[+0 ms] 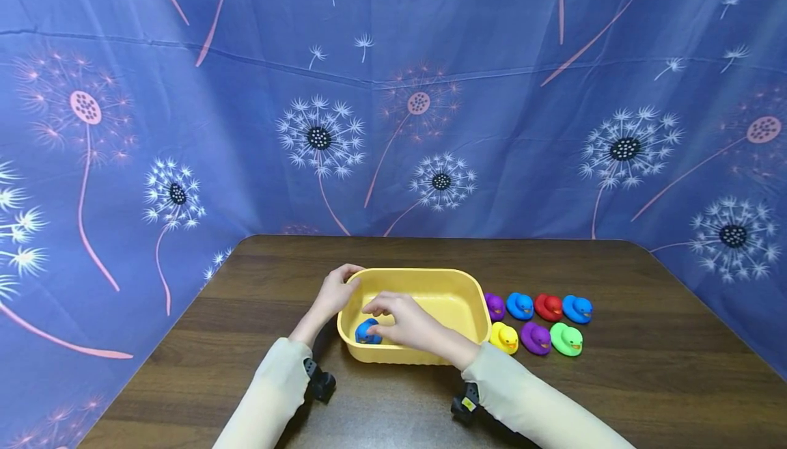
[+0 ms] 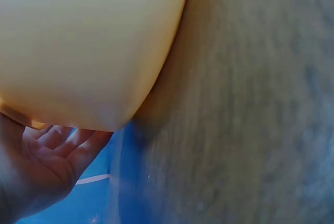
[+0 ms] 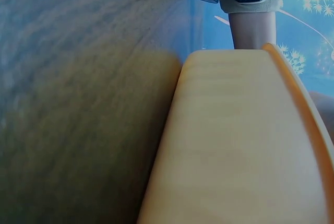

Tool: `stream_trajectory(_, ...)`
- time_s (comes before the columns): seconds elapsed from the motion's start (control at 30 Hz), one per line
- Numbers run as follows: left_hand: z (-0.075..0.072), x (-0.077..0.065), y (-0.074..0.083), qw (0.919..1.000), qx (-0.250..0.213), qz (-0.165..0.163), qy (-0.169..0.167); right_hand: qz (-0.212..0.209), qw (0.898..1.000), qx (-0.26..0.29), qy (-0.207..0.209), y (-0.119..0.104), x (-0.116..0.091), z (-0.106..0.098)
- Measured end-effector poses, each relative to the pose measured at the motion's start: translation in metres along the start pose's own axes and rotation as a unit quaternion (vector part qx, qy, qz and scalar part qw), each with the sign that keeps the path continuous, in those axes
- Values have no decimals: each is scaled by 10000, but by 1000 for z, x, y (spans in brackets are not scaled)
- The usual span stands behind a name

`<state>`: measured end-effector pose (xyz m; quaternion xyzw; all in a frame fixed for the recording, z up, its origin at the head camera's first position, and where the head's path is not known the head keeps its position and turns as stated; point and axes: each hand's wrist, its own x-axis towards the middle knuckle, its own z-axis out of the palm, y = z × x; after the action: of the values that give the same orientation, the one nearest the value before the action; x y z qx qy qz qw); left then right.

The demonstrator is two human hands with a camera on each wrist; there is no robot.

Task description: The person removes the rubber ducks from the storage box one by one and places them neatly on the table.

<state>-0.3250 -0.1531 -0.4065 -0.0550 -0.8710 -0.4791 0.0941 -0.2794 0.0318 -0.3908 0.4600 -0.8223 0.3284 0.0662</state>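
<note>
A yellow plastic tub (image 1: pixel 430 357) stands on the table, its outer wall (image 3: pixel 224 145) filling much of the right wrist view. My left hand (image 1: pixel 335 293) grips its far left rim, thumb over the edge; in the left wrist view the fingers of this left hand (image 2: pixel 57 156) lie along the outside of the wall. Inside the tub, near the left end, sits a blue rubber duck (image 1: pixel 364 333). Over it my right hand (image 1: pixel 402 319) reaches in across the near side, thumb at the duck and the other fingers spread apart from the thumb above it.
Right of the tub, two rows of rubber ducks stand on the wooden table (image 1: pixel 652 367). The back row has a purple duck (image 1: pixel 494 307), two blue ones and a red duck (image 1: pixel 548 307); the front row, a yellow duck (image 1: pixel 504 338), a purple one and a green duck (image 1: pixel 566 339).
</note>
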Motion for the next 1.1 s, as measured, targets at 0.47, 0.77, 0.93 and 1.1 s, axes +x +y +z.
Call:
stream_trajectory(0.47,1,2,1,10000,52,48,6,378,9963,598,-486,3,1,5)
stream_trajectory(0.77,1,1,1,10000,42,34,-11,589,9940,756,-523,4,1,8)
stream_trajectory(0.93,1,1,1,10000,17,-44,-40,678,9934,789,-485,2,1,6)
stream_trajectory(1.1,2,2,-2,10000,39,-35,3,561,9942,770,-498,3,1,6)
